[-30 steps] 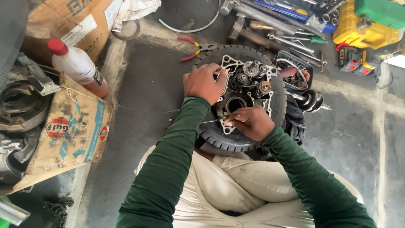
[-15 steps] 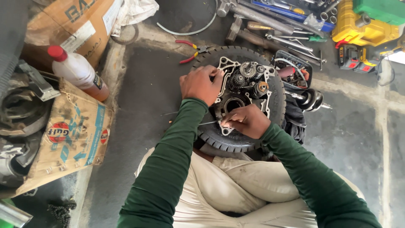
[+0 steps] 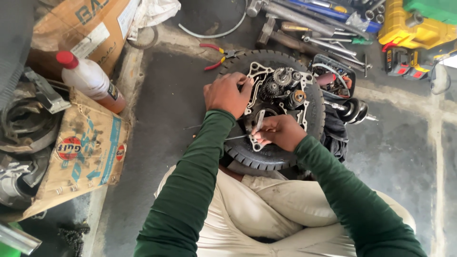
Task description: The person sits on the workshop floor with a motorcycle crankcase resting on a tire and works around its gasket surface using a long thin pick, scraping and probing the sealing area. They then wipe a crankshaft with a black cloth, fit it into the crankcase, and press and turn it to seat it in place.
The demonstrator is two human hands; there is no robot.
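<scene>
1. Head view: an engine crankcase half [image 3: 281,95], pale metal with exposed gears, lies flat on a black tyre [image 3: 266,157] on the dark workshop floor, just in front of the person's knees.
2. The left hand [image 3: 227,93] rests palm down on the left edge of the crankcase half, fingers curled loosely over the rim of the casting; it steadies the part and holds nothing else.
3. The right hand [image 3: 281,132] sits at the near edge of the casting, fingers closed narrowly around a small slim metal piece [image 3: 259,120] that stands upright between them. What kind of piece it is cannot be told.
4. A thin dark rod [image 3: 233,137] runs leftward from under the right hand, across the tyre; whether the hand grips it is unclear.
5. Both arms wear dark green sleeves.
6. Red-handled pliers [image 3: 216,54] lie on the floor just beyond the tyre, to the upper left.
7. A white bottle with a red cap [image 3: 93,81] lies tilted on a worn cardboard box [image 3: 81,152] at far left.
8. A yellow power tool case [image 3: 416,28] sits at top right, with wrenches and a hammer [image 3: 290,40] spread beside it.
</scene>
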